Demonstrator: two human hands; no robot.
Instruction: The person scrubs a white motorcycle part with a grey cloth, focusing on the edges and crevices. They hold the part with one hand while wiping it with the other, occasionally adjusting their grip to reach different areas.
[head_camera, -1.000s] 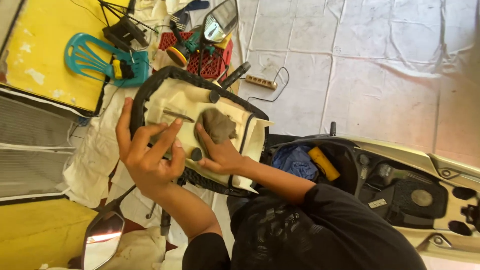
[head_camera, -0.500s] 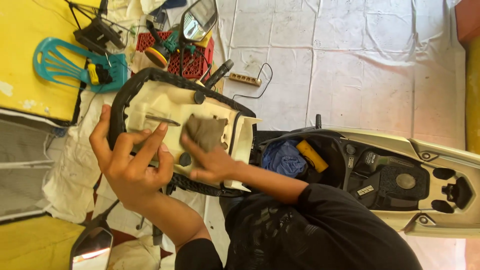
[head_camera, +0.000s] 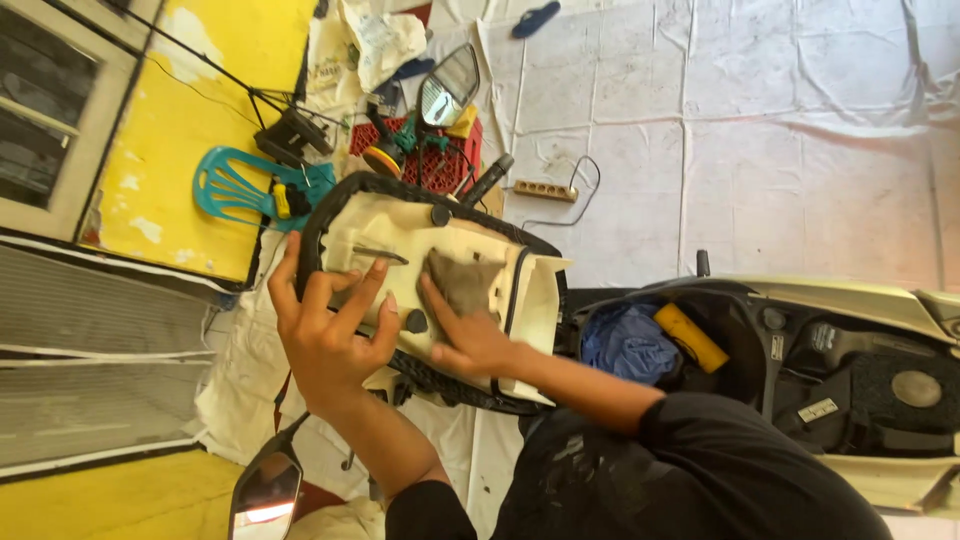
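Observation:
An upturned scooter seat (head_camera: 380, 225), cream plastic underside with a black rim, is tilted up in front of me. My left hand (head_camera: 330, 340) lies spread on that underside, fingertips reaching the black rim at its left edge, steadying it. My right hand (head_camera: 470, 340) presses a crumpled brown rag (head_camera: 465, 282) against the cream base near its right side. Small black rubber stoppers (head_camera: 415, 321) dot the base between my hands.
The open scooter body (head_camera: 850, 300) lies to the right, its storage bay holding a blue cloth (head_camera: 625, 345) and a yellow object (head_camera: 692, 338). Behind the seat are a red crate (head_camera: 435, 165) of tools, a mirror (head_camera: 450, 85), a teal plastic piece (head_camera: 235, 185) and a power strip (head_camera: 545, 189).
The view has shifted a little. My right hand with the rag has slid slightly across the seat's underside; my left hand keeps its spread hold on the seat.

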